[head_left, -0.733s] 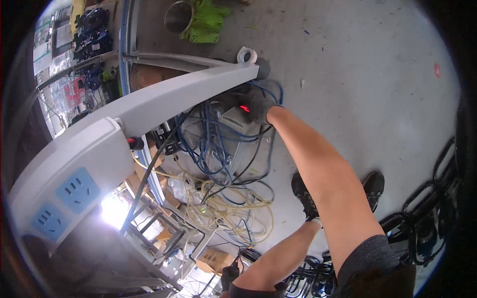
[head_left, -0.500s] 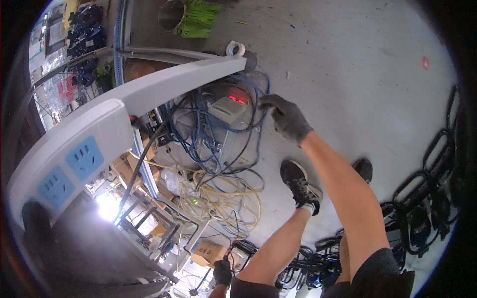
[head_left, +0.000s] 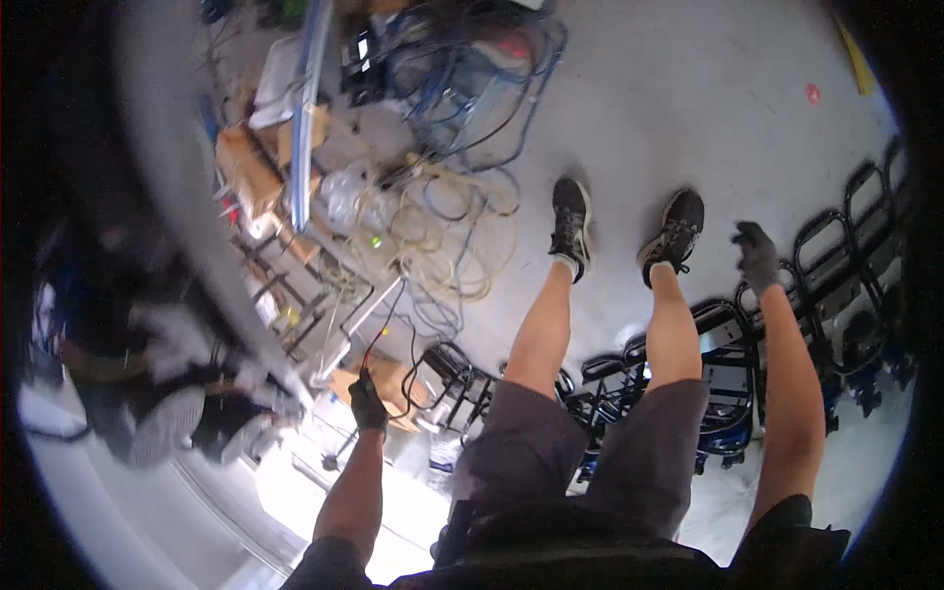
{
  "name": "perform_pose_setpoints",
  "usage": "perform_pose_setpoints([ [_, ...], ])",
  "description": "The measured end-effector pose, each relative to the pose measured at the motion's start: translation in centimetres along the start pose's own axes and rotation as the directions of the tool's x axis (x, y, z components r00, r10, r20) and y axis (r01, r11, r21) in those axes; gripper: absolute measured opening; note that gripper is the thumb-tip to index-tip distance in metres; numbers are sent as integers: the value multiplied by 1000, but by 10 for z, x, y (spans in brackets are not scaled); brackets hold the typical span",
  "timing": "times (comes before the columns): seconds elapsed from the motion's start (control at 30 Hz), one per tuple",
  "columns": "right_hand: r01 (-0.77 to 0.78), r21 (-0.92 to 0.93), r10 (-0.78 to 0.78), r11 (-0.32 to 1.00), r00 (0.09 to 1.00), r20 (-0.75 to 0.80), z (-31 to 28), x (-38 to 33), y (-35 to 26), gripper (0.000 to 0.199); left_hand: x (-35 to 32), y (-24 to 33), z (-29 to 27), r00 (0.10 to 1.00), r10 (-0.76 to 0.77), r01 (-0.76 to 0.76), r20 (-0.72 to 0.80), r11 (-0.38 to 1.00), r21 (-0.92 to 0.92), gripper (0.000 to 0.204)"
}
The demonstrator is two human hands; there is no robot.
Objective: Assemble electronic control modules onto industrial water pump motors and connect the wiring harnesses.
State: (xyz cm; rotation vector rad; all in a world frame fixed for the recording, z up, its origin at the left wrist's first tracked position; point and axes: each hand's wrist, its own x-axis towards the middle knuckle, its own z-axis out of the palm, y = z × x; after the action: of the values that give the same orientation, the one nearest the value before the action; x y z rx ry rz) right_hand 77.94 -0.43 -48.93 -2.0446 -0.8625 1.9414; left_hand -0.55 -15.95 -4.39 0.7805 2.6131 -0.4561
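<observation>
My left hand, in a dark glove, hangs low by my side above a brown cardboard piece and a red wire; whether it grips anything cannot be told. My right hand, also gloved, is out to the right in the air above black metal frames, fingers loosely curled and holding nothing. My two legs in black shoes stand on the grey concrete floor.
A tangle of blue and yellow cables lies on the floor around a grey box. A blurred grey table edge runs along the left. Cardboard boxes and metal rails sit under it. Black chair frames cluster behind my legs.
My right hand has pulled away from the grey box with the red light and swung out to the right. The view has turned down to my legs; my left hand is now in sight.
</observation>
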Motion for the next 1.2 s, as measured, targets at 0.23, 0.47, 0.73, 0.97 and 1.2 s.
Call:
perform_pose_setpoints([
  [0.23,136,242,-160,961,984,80,-132,-126,93,47,-83,-92,-34,967,255,-251,-11,959,127,31],
  [0.47,-18,106,8,994,996,87,-55,-349,13,48,-57,-178,-26,948,210,-277,-240,915,-294,26],
  [0.73,261,-839,-39,478,960,277,49,-506,-28,47,5,-236,-44,933,193,-303,-303,876,-374,31],
  [0.97,399,-823,-220,404,916,337,77,-558,-69,42,48,-247,-27,941,115,-277,-318,801,-530,27],
  [1.2,367,-813,-116,-452,879,462,104,-554,-159,38,16,-252,12,957,34,-231,-287,684,-691,29],
])
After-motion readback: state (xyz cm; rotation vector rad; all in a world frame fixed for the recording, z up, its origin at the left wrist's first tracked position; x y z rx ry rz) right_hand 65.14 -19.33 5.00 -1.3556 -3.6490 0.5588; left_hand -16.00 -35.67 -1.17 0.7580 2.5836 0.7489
